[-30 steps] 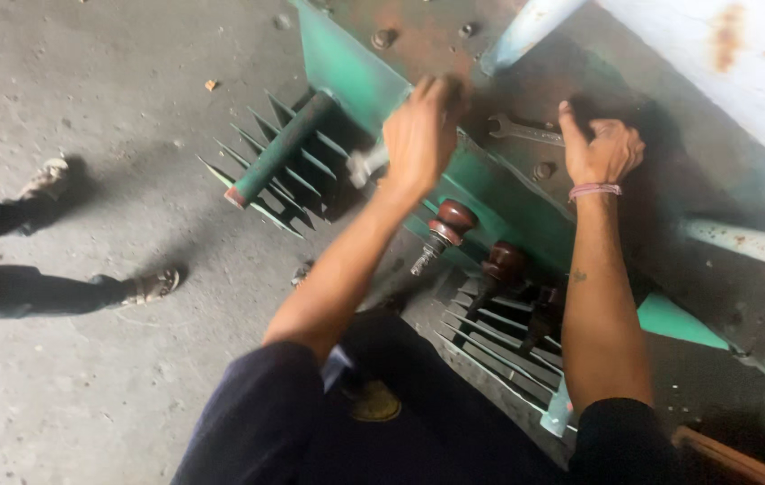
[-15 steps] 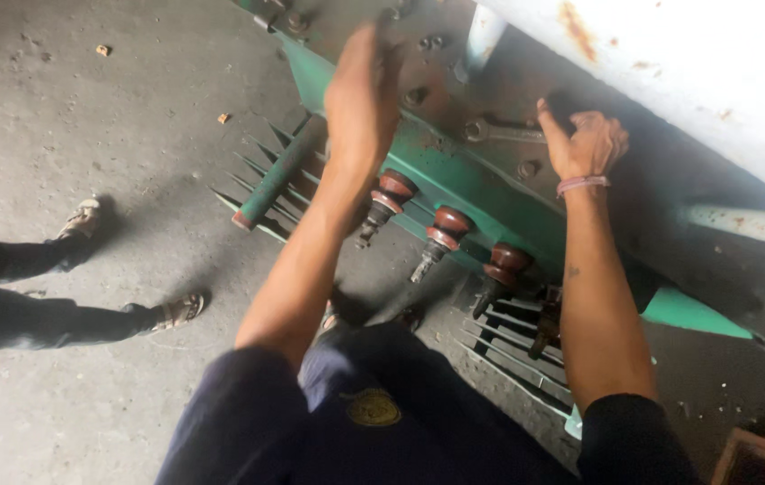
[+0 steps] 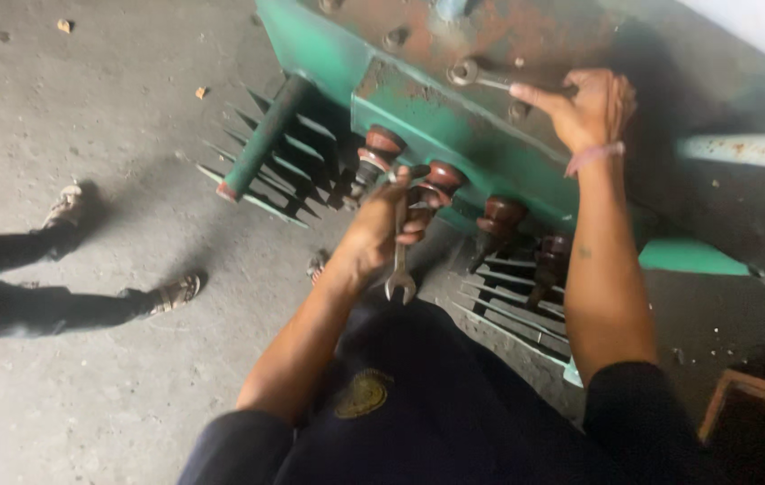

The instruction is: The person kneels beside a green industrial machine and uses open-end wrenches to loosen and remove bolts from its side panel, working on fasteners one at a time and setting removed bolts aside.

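The left hand point(image 3: 381, 235) has dropped from the top of the green transformer tank point(image 3: 418, 108) since half a second ago and now hangs in front of its row of brown insulators point(image 3: 441, 180), fingers clenched around an open-ended spanner point(image 3: 399, 260) that points down, away from the tank. Left of the tank, another person's sandalled feet point(image 3: 118, 260) stand on the concrete floor point(image 3: 86, 377). Farther right, the right hand point(image 3: 591, 110) rests on the tank's rusty lid — grasping a ring spanner point(image 3: 490, 79) seated on a bolt.
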Action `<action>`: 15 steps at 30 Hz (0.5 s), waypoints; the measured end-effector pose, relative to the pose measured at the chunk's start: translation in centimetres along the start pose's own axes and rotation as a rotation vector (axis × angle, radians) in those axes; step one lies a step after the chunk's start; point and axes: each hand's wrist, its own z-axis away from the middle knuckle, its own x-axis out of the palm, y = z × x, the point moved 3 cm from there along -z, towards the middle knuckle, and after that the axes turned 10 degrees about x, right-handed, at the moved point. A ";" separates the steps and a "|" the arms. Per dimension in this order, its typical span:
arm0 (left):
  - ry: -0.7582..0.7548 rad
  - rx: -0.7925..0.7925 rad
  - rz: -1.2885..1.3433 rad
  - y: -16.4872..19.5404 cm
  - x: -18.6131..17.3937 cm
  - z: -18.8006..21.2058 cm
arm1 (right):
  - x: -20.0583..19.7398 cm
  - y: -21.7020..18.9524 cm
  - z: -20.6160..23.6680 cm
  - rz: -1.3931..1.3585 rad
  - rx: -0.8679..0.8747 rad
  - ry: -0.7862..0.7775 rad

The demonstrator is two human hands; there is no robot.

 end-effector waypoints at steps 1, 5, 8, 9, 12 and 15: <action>0.138 -0.035 -0.089 -1.0 0.0 0.3 | -0.2 0.3 0.0 -0.057 -0.015 0.026; 0.341 -0.077 -0.260 -3.8 1.2 -0.3 | -4.3 2.5 0.2 -0.129 -0.158 0.326; 0.319 0.061 -0.286 -4.9 2.1 -2.5 | -7.5 5.6 3.6 -0.303 0.023 0.215; 0.309 0.146 -0.310 -5.2 2.4 -3.3 | -7.4 5.7 5.7 -0.373 -0.016 0.245; 0.219 0.167 -0.099 -7.2 3.0 -5.5 | -6.3 5.9 12.0 -0.547 0.037 0.214; 0.269 0.258 0.003 -8.4 3.1 -7.3 | -5.8 6.4 16.7 -0.582 0.148 0.244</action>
